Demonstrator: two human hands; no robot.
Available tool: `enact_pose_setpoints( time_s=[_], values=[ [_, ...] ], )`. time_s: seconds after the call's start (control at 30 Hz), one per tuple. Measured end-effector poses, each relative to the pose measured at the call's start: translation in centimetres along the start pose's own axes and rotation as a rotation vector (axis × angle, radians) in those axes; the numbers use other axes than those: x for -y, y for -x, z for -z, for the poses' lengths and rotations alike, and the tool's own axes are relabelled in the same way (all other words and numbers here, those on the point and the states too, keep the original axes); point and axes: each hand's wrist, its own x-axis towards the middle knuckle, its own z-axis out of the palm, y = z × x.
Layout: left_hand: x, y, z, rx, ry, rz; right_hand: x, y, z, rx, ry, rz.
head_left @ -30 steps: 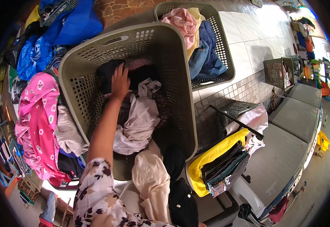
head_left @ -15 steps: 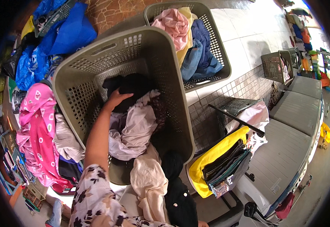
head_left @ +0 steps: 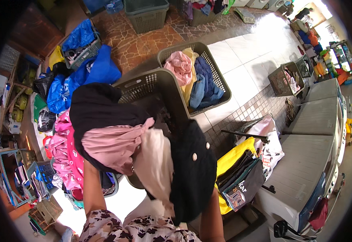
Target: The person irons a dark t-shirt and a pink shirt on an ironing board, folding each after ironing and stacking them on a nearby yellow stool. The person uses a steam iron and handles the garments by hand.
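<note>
A lifted bundle of black cloth (head_left: 95, 105), dusty-pink fabric (head_left: 109, 147), cream fabric (head_left: 156, 161) and a black garment with light buttons (head_left: 190, 181) covers much of the large grey-green basket (head_left: 135, 82). My left forearm (head_left: 93, 189) rises into the bundle's left part; my right forearm (head_left: 210, 220) reaches behind the buttoned garment. The clothes hide both hands and their fingers.
A basket (head_left: 226, 94) of pink, yellow and blue clothes stands behind. Pink patterned laundry (head_left: 65, 157) and blue bags (head_left: 103, 66) lie left. Right are a yellow bag (head_left: 224, 181) of folded clothes, grey machines (head_left: 289, 173) and a smaller basket (head_left: 281, 82). More baskets (head_left: 145, 22) stand farther back.
My left arm has lifted black and pink clothes from inside the basket toward me. My right forearm has appeared behind the buttoned garment, which is higher. The view has tilted up, showing more floor.
</note>
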Motion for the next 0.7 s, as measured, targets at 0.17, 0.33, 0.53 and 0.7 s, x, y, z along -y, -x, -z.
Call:
enact_pose_setpoints(
  time_s=[0.17, 0.33, 0.53, 0.7],
  values=[
    [2.5, 0.3, -3.2, 0.034, 0.010, -0.010, -4.0, -2.4, -1.0, 0.283, 0.282, 0.157],
    [8.3, 1.9, -0.5, 0.000, -0.169, 0.185, -4.7, -3.2, -3.4, -0.075, 1.322, 0.102],
    [14.2, 8.2, 6.2, -0.119, -0.878, 0.735, -1.2, 2.7, -13.1, 0.142, 0.184, 0.169],
    [18.6, 10.7, -2.6, -0.201, -1.458, 0.646, -9.1, 1.5, -10.0, -0.095, 0.331, 0.177]
  ],
)
